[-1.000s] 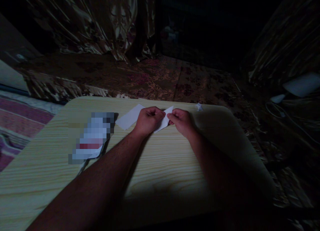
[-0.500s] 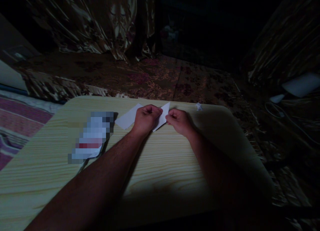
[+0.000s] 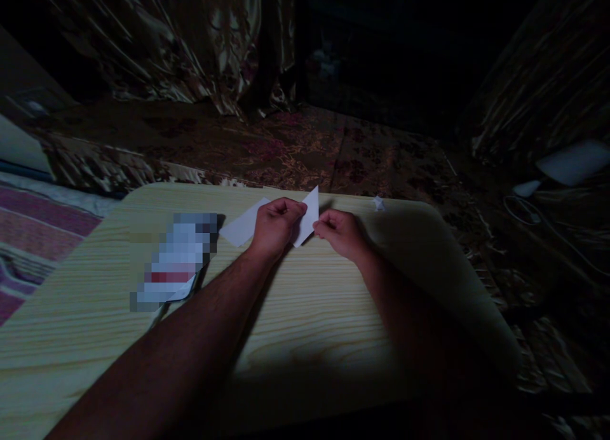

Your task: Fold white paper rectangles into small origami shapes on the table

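Observation:
A folded piece of white paper (image 3: 307,219) is tilted up above the table (image 3: 305,313), one pointed corner upward. My left hand (image 3: 276,225) pinches it on its left side between thumb and fingers. At its lower right edge, the closed fingertips of my right hand (image 3: 339,232) grip the same paper. Another flat white paper (image 3: 242,225) lies on the table just left of my left hand, partly covered by it. Farther right, near the back edge, sits a small folded white paper piece (image 3: 379,203).
A blurred-out, phone-like object (image 3: 178,256) lies on the table's left side. Behind the table is a couch-like surface with patterned cloth (image 3: 286,141). A white lamp-like object (image 3: 572,162) with a cord stands at right. Striped bedding (image 3: 33,230) lies at left.
The folded paper has turned a little more upright and shifted slightly left, with both hands still on it. My right fingertips sit slightly farther left along its edge.

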Demonstrator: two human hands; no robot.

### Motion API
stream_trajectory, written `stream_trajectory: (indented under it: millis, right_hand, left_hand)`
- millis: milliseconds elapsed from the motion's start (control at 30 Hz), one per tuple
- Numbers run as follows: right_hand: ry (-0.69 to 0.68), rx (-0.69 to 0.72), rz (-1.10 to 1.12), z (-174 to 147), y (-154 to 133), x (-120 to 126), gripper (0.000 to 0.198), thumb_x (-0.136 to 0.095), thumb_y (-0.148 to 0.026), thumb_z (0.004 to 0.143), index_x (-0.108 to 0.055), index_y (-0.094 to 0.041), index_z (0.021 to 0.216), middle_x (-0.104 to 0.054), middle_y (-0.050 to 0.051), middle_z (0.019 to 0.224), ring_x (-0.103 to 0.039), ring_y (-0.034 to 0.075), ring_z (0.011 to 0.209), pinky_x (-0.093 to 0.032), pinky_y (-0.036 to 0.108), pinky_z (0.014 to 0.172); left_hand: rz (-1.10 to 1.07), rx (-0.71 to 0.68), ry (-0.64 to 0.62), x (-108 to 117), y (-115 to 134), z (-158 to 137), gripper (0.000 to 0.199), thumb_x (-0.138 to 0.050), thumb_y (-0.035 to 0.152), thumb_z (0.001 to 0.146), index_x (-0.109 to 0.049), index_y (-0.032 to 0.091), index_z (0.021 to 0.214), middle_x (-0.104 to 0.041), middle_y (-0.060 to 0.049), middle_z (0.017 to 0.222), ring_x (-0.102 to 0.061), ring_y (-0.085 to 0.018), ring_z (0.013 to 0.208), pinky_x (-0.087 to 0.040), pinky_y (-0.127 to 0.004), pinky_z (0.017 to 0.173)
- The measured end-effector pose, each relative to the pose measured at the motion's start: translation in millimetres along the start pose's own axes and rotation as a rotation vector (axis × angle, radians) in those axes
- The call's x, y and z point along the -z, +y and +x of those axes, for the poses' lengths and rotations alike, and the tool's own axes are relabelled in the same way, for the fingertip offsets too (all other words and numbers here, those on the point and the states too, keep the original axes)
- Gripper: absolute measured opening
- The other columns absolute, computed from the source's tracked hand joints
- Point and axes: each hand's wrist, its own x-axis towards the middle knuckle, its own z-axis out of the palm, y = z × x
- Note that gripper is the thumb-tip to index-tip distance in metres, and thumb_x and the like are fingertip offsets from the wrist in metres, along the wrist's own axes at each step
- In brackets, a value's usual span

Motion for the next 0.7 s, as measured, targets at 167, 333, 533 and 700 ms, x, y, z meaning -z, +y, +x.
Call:
stream_trajectory:
  millis: [167,333,533,700]
  right_hand:
    - [0.038,-0.017,0.015,-0.7,-1.1,-0.1,0.022,-0.056,-0.037,0.081,-0.062,-0.017,0.072,-0.061,-0.001,0.062,-0.055,0.011,0.057,-0.04,0.022,0.055]
    - [0.004,0.016,0.003,-3.6,-4.3,2.5,0.021,-0.057,-0.033,0.08,-0.06,-0.017,0.066,-0.06,-0.001,0.06,-0.052,0.011,0.055,-0.039,0.022,0.054]
    - [-0.038,0.062,-0.182,-5.9,-6.6,2.6,0.025,-0.056,-0.031,0.08,-0.058,-0.016,0.06,-0.05,-0.003,0.055,-0.042,0.009,0.054,-0.031,0.021,0.052]
    - [-0.058,0.091,-0.227,-5.9,-7.4,0.4,0.026,-0.056,-0.033,0.08,-0.057,-0.015,0.061,-0.044,-0.004,0.055,-0.039,0.008,0.055,-0.03,0.021,0.053]
  left_hand:
    - [-0.036,0.009,-0.035,0.4,1.5,-0.7,0.022,-0.075,0.035,0.064,-0.067,0.015,0.069,-0.067,-0.002,0.069,-0.054,-0.01,0.054,-0.041,-0.022,0.051]
    - [0.011,0.058,-0.165,1.5,6.7,-4.2,0.025,-0.075,0.037,0.062,-0.065,0.015,0.071,-0.065,-0.001,0.064,-0.054,-0.011,0.05,-0.04,-0.023,0.048]
    - [0.044,0.11,-0.323,5.8,7.4,-3.7,0.032,-0.077,0.03,0.059,-0.072,0.013,0.086,-0.069,-0.003,0.07,-0.059,-0.014,0.056,-0.044,-0.025,0.053]
    - [0.018,0.116,-0.315,9.1,0.6,1.0,0.02,-0.077,0.024,0.058,-0.072,0.014,0.075,-0.067,-0.001,0.064,-0.057,-0.012,0.051,-0.043,-0.024,0.051]
